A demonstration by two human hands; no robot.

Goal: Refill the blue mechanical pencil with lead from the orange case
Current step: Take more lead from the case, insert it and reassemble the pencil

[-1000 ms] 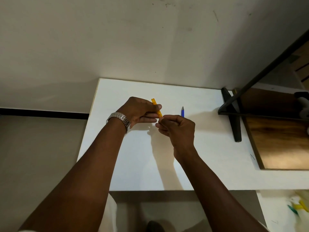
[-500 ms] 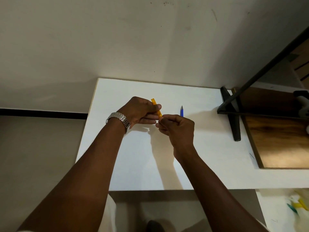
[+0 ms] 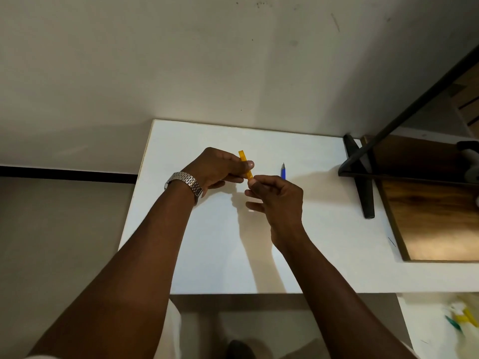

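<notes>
My left hand (image 3: 217,168) grips the orange case (image 3: 245,164), a slim translucent stick tilted with its far end up, above the white table (image 3: 324,229). The thumb and forefinger of my right hand (image 3: 278,196) pinch the case's near end, and its lower fingers are spread. The blue mechanical pencil (image 3: 283,172) shows only its tip end, which points away just beyond my right knuckles. The rest of it is hidden, and I cannot tell whether it lies on the table or rests in that hand.
A black metal stand (image 3: 363,182) and a slanted black bar sit at the table's right, beside a brown wooden board (image 3: 435,218). A plain wall rises behind. Blurred yellow and green items (image 3: 462,318) lie at the lower right.
My right hand's lower fingers have loosened and spread. My left thumb has slid forward along the case. Both hands stay in the same place.
</notes>
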